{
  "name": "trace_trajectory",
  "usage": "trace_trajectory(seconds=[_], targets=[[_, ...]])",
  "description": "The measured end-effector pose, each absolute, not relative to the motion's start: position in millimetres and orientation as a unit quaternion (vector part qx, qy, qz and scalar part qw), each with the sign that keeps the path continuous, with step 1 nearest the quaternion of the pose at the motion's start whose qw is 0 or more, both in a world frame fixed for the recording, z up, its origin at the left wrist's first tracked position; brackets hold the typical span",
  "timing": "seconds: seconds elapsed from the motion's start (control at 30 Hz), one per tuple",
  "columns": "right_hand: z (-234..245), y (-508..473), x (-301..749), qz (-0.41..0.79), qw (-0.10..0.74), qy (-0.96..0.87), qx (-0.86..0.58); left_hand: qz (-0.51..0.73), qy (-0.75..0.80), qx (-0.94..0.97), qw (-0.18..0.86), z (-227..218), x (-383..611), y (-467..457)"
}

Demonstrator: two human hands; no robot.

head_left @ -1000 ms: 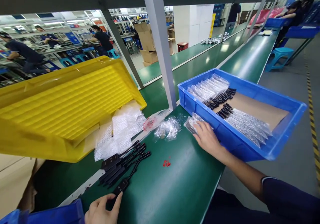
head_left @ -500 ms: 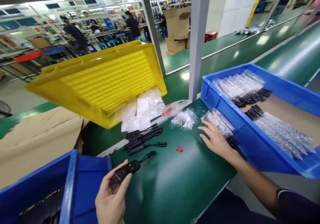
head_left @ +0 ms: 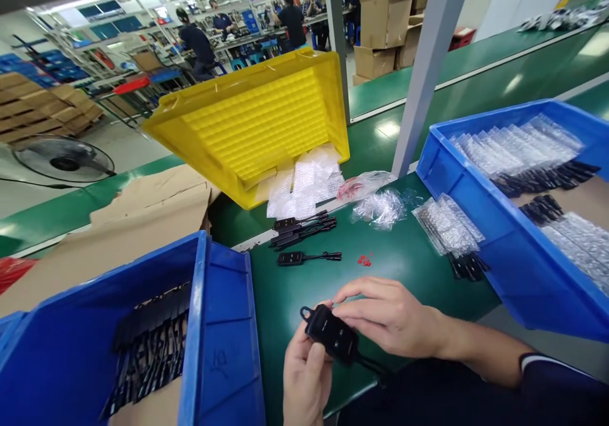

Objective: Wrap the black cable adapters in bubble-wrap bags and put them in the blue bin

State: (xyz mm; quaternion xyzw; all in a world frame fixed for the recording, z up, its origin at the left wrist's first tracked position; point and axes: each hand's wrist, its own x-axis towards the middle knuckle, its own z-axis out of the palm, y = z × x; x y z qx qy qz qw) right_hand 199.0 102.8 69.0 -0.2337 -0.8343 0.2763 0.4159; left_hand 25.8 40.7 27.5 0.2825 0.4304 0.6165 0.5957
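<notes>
The black unit (head_left: 333, 334) is above the near edge of the bench (head_left: 399, 254), clamped between the thumb and fingers of my left grip (head_left: 307, 372), its looped end pointing up and left and its cable trailing down to the right. The fingers of my right grip (head_left: 392, 315) lie nearly straight at the unit's upper edge; whether they pinch it, I can't tell from here. Just beyond are red bits (head_left: 364, 261) and a lone black unit (head_left: 291, 259), with a cluster of others (head_left: 290, 238) behind it. Crumpled clear plastic (head_left: 380, 209) lies farther back, near white bubble sleeves (head_left: 307, 188) at a tilted yellow bin (head_left: 266, 121). Wrapped units (head_left: 450, 226) lie against the right blue bin (head_left: 451, 175); the left blue bin (head_left: 228, 337) holds more black units.
</notes>
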Motion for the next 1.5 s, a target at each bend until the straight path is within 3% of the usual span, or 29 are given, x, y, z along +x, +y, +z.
trace_trajectory(seconds=[0.5, 0.73, 1.1, 1.3, 1.43, 1.5], targets=[[66.0, 86.5, 196.2, 0.236, 0.416, -0.843, -0.248, 0.563, 0.466, 0.306, 0.609, 19.5, 21.5, 25.8], [69.8, 77.0, 202.0, 0.304, 0.366, -0.856, -0.203, 0.559, 0.457, 0.305, 0.621, 26.0, 10.6, 24.6], [71.8, 89.9, 195.6, 0.259, 0.421, -0.827, -0.27, 0.536, 0.479, 0.328, 0.613, 20.0, 18.8, 18.8], [74.9, 87.7, 194.9, 0.241, 0.413, -0.848, -0.23, 0.551, 0.465, 0.325, 0.613, 23.8, 21.5, 22.6], [59.7, 116.9, 220.0, 0.154, 0.449, -0.804, -0.359, 0.596, 0.441, 0.267, 0.616, 30.9, 15.6, 32.0], [37.6, 148.0, 237.5, 0.07, 0.401, -0.773, -0.487, 0.596, 0.441, 0.248, 0.623, 31.8, 10.3, 35.5]])
